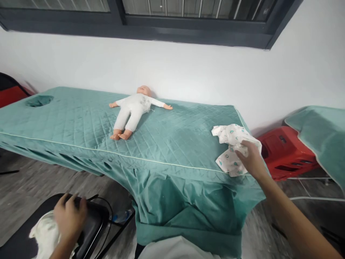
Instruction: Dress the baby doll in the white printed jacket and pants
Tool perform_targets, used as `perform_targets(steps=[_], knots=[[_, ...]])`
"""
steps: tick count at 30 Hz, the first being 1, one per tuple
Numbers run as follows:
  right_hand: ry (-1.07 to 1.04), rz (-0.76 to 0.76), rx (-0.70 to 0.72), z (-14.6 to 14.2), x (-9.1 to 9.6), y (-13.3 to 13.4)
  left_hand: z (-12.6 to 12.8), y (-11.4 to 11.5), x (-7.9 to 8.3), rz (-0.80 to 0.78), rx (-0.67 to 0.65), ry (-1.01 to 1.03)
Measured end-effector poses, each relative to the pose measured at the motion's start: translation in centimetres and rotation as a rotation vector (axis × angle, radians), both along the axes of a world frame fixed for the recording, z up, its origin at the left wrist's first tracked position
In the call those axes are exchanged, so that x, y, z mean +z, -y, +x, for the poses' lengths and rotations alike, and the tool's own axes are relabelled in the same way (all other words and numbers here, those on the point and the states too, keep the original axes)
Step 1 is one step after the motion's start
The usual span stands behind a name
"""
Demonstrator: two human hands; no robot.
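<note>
My right hand [252, 158] is at the right end of the green-covered bed [183, 129], thumb and fingers closed on a white baby garment [229, 135] with a small green print. That garment lies crumpled, and my hand hides part of it. Low on the left, my left hand [70, 216] is over a black chair [20, 230], its fingers apart and a little blurred. Beside and partly under this hand is a bunched white cloth [47, 233]. A baby doll [132, 108] in a white suit lies face up on the bed, arms spread.
Behind the bed is a white wall [81, 61] with a dark-framed window [194, 30]. A red plastic stool [288, 153] stands off the bed's right end, near another green cover [323, 129]. The bed has a face hole [40, 101] at left. A bottle [122, 217] is on the floor.
</note>
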State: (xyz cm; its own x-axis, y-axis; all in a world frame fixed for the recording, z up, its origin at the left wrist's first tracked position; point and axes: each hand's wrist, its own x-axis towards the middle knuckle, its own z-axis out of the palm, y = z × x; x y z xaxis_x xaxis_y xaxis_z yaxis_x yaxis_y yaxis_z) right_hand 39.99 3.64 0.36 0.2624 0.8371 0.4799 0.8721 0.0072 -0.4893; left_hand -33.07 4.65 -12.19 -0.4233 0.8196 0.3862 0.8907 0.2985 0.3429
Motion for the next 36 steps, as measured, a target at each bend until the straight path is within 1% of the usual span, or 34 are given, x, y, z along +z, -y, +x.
perform_targets(steps=[1, 2, 4, 6, 8, 10, 11, 13, 14, 16, 17, 18, 19, 20, 22, 24, 25, 27, 28, 31, 33, 36], knots=[[0.081, -0.015, -0.079, 1.6, 0.1, -0.4, 1.9, -1.1, 0.4, 0.129, -0.070, 0.006], [0.144, -0.070, -0.150, 2.9, 0.2, -0.9, 4.0, -2.2, 0.8, 0.215, -0.160, 0.025], [0.173, -0.248, -0.270, 4.7, 0.4, -2.2, 9.0, -4.6, 2.1, 0.364, -0.275, 0.114], [0.130, -0.448, -0.301, 5.5, 0.9, -3.7, 14.6, -7.1, 3.6, 0.438, -0.396, 0.204], [0.088, -0.573, -0.271, 5.4, 1.6, -5.5, 20.5, -9.4, 5.3, 0.468, -0.524, 0.323], [0.084, -0.608, -0.239, 4.7, 2.6, -7.5, 26.4, -11.4, 6.8, 0.437, -0.658, 0.484], [0.085, -0.600, -0.222, 4.1, 3.2, -8.4, 29.1, -12.3, 7.4, 0.377, -0.744, 0.559], [0.070, -0.537, -0.153, 2.3, 4.5, -10.1, 34.2, -13.8, 8.4, 0.195, -0.928, 0.738], [0.050, -0.475, -0.094, 1.0, 5.3, -10.8, 36.5, -14.3, 8.6, 0.099, -1.022, 0.822], [-0.015, -0.346, 0.066, -2.4, 7.1, -11.8, 40.3, -15.0, 8.9, -0.039, -1.224, 0.967], [-0.052, -0.310, 0.155, -4.4, 8.0, -12.1, 41.7, -15.2, 8.9, -0.072, -1.270, 1.062], [-0.088, -0.294, 0.243, -6.4, 8.9, -12.4, 42.8, -15.3, 8.8, -0.082, -1.283, 1.159], [-0.107, -0.314, 0.330, -8.4, 9.8, -12.6, 43.6, -15.3, 8.6, -0.070, -1.255, 1.262], [-0.113, -0.361, 0.434, -10.3, 10.6, -12.7, 44.1, -15.3, 8.5, -0.040, -1.192, 1.367], [-0.087, -0.550, 0.679, -13.1, 12.0, -13.0, 44.1, -15.5, 8.2, 0.050, -1.038, 1.599], [-0.012, -0.729, 0.788, -14.5, 13.3, -13.5, 43.5, -15.8, 8.2, 0.108, -0.911, 1.866], [0.037, -0.794, 0.799, -14.7, 13.9, -13.8, 43.1, -16.0, 8.2, 0.108, -0.865, 1.999], [0.137, -0.869, 0.767, -14.1, 15.0, -14.6, 42.3, -16.6, 8.4, 0.076, -0.775, 2.216], [0.184, -0.874, 0.736, -13.6, 15.6, -15.0, 42.1, -16.8, 8.5, 0.066, -0.715, 2.287], [0.289, -0.792, 0.578, -11.3, 17.9, -16.3, 41.8, -17.2, 8.5, 0.038, -0.542, 2.391], [0.326, -0.724, 0.436, -9.8, 19.7, -16.7, 41.9, -17.2, 8.4, -0.015, -0.519, 2.390], [0.374, -0.609, 0.237, -7.9, 22.3, -16.6, 42.0, -17.0, 8.1, -0.046, -0.583, 2.349]])
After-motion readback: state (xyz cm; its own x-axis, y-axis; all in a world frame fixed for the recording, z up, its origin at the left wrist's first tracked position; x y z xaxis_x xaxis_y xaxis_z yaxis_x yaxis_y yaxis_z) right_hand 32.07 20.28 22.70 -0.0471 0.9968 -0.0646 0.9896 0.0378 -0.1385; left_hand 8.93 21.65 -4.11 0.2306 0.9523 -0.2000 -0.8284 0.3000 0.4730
